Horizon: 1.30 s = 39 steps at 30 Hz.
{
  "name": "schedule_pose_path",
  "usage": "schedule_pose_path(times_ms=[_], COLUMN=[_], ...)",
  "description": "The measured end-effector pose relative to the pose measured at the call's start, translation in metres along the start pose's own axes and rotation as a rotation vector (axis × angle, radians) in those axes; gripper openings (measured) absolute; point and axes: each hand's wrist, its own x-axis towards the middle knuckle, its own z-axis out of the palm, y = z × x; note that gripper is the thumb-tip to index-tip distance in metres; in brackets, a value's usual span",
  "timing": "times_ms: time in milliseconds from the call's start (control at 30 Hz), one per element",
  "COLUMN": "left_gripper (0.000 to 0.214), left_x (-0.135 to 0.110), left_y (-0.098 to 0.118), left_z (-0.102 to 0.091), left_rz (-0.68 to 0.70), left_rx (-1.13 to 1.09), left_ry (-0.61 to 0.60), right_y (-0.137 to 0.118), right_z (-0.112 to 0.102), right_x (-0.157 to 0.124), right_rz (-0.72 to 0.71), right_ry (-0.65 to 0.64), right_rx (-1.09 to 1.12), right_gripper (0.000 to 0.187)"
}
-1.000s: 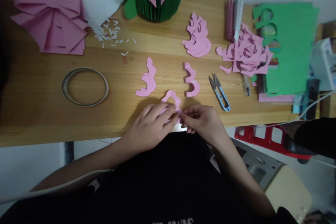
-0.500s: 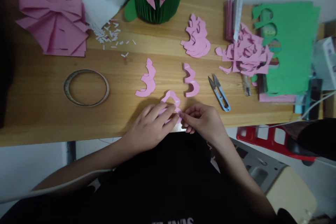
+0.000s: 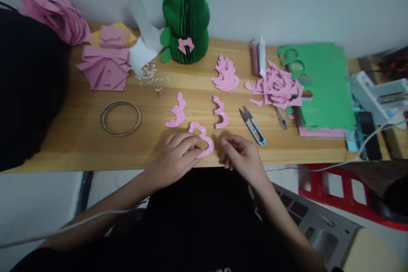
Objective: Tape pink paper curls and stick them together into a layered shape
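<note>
My left hand (image 3: 174,159) rests near the front edge of the wooden table (image 3: 63,144), its fingers closed over a pink paper shape with curly edges (image 3: 208,144). My right hand (image 3: 242,157) is just right of that shape and apart from it, fingers curled in a loose pinch; what they hold, if anything, I cannot make out. Two more pink curly cutouts lie a little farther back, one (image 3: 177,112) on the left and one (image 3: 219,112) on the right. Small blue-handled snips (image 3: 253,126) lie to the right of my right hand.
A tape ring (image 3: 120,118) lies at left. A green honeycomb paper figure (image 3: 186,21) stands at the back, with a pile of pink cutouts (image 3: 226,74), pink scraps (image 3: 277,87) and green sheets (image 3: 321,80) to its right. Folded pink paper (image 3: 105,68) and white slivers (image 3: 149,74) lie at back left.
The view has tilted up, showing the wall. My right hand has let go of the pink shape and moved a little to the right; my left hand still holds the shape.
</note>
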Motion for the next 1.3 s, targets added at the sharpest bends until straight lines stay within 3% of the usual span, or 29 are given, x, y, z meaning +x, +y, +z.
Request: schedule_pose_path(times_ms=[167,367,467,567,633,733,867,1067,1300], left_gripper=[0.018,0.022,0.033,0.045,0.034,0.015,0.01,0.021,0.016], left_x=[-0.001,-0.002,0.005,0.027,0.049,0.08,0.104,0.127,0.156], left_y=[0.008,0.031,0.035,0.034,0.033,0.035,0.036,0.027,0.015], left_z=[-0.008,-0.033,-0.045,-0.055,-0.062,-0.076,-0.088,-0.102,-0.111], left_rz=[-0.02,-0.009,-0.103,-0.344,-0.462,-0.483,-0.487,-0.396,-0.389], left_rx=[-0.103,-0.167,-0.314,-0.535,-0.665,-0.796,-0.766,-0.6,-0.413], left_ry=[0.042,0.03,0.113,0.272,0.304,0.226,0.278,0.28,0.411], right_y=[-0.01,-0.031,-0.041,-0.053,-0.062,-0.078,-0.101,-0.135,-0.164], right_z=[0.002,0.006,0.002,0.0,0.0,0.001,-0.001,-0.01,-0.016], right_x=[0.0,-0.007,-0.014,-0.023,-0.029,-0.035,-0.031,-0.011,0.009], right_rz=[-0.106,-0.2,-0.3,-0.453,-0.574,-0.725,-0.805,-0.777,-0.838], right_ry=[-0.131,-0.264,-0.19,-0.066,0.019,0.108,0.114,0.028,0.006], right_rx=[-0.11,0.071,0.075,0.05,0.029,-0.009,-0.032,0.005,-0.004], right_gripper=[0.044,0.039,0.035,0.028,0.022,0.014,0.009,0.015,0.012])
